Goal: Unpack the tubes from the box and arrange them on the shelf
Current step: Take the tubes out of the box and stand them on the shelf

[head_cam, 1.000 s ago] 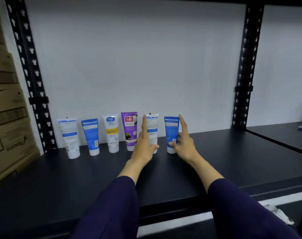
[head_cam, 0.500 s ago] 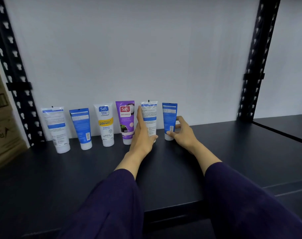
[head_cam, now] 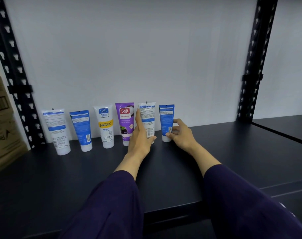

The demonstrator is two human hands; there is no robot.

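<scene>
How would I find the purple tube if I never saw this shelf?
Look at the dark shelf, where six tubes stand in a row against the white wall. Count to the fourth from the left. The purple tube is the only purple one, between two white ones.

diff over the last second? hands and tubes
The right hand dropped its raised index finger and closed thumb and fingers around the lower part of the rightmost blue tube. The left hand stayed on the white tube beside it. All six tubes remain upright in the row.

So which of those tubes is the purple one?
The purple tube, fourth from the left, just left of the left hand. The other five are white or blue.
</scene>
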